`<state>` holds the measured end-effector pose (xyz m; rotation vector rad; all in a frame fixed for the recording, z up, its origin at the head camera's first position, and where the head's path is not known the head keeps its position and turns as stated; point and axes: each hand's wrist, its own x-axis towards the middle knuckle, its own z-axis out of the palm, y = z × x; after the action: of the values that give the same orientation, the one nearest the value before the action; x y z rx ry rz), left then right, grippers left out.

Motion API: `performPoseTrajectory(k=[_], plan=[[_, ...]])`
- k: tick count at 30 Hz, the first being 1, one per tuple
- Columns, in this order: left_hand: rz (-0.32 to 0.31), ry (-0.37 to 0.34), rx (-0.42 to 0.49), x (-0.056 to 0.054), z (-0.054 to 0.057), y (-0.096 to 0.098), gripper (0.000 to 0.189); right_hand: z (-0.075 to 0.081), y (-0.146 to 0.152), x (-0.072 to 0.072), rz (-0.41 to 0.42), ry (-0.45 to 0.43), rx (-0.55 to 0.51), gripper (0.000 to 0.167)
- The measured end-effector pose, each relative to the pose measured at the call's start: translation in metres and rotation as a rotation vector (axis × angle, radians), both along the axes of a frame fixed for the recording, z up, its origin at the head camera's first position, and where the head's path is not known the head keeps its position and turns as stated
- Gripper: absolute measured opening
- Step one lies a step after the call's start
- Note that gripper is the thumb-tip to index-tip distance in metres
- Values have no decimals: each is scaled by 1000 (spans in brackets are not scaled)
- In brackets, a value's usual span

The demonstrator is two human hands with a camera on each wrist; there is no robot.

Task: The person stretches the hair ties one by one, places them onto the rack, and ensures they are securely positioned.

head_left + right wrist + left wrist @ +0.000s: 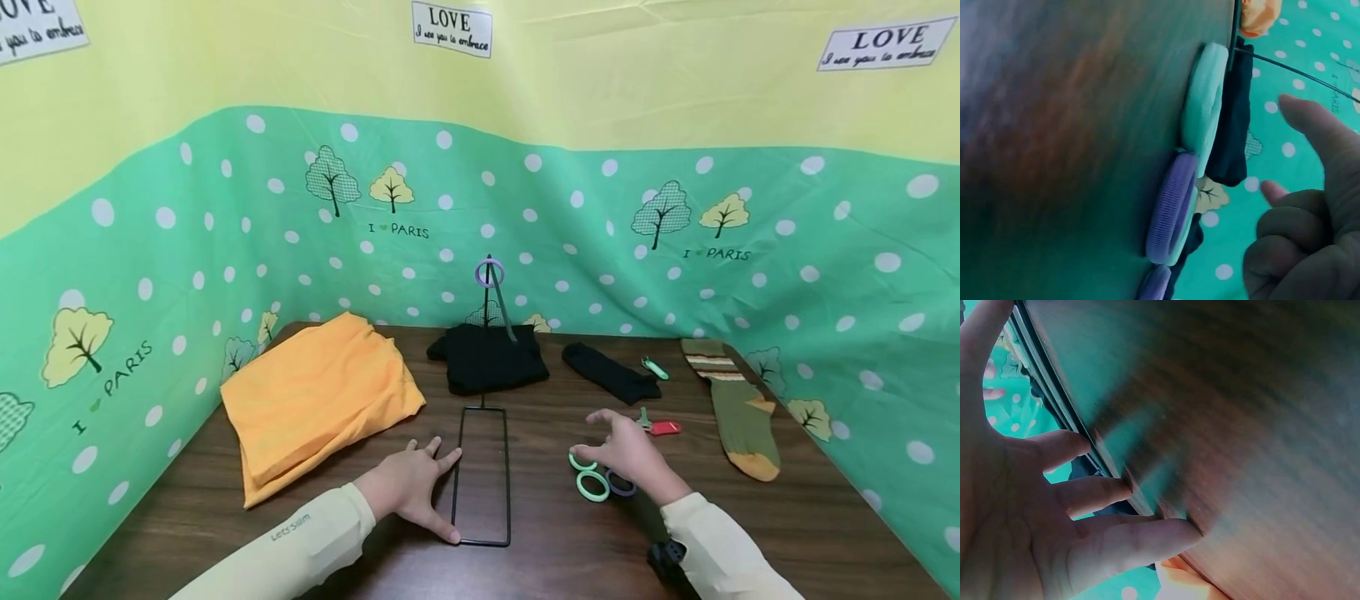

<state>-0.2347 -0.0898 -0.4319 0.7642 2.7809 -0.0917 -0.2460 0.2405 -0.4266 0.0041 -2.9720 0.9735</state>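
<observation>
A black wire stand (508, 479) has its rectangular base on the table; a purple hair tie (477, 273) hangs near its top. With fingers spread, my left hand (408, 483) touches the left side of the base, thumb at the near corner. My right hand (630, 450) hovers by mint green hair ties (592, 497) and a purple one (622, 492), thumb and index finger apart, nothing between them. In the right wrist view its other fingers look curled, away from the mint hair tie (1200, 106) and purple hair tie (1171, 209).
Folded orange cloth (322, 400) lies at left. Folded black cloth (495, 358) sits behind the base. Toward the right are a black sock (611, 373), a green clip-like item (655, 368), a red item (664, 427) with a key-shaped part, and an olive striped sock (738, 417). Patterned fabric surrounds the table.
</observation>
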Motion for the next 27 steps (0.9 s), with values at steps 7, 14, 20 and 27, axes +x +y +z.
performPoseTrajectory(k=[7, 14, 20, 27], plan=[[-3, 0, 9, 1, 1, -1, 116, -7, 1, -1, 30, -111, 71, 61], [-9, 0, 16, 3, 1, -1, 116, -8, 0, -1, 56, -125, 148, 53], [-14, 12, 16, 3, 1, -1, 116, -8, -2, -2, 48, -135, 140, 41], [-10, 9, 11, 2, 3, -1, 116, -3, -3, -5, 66, -66, 179, 35]])
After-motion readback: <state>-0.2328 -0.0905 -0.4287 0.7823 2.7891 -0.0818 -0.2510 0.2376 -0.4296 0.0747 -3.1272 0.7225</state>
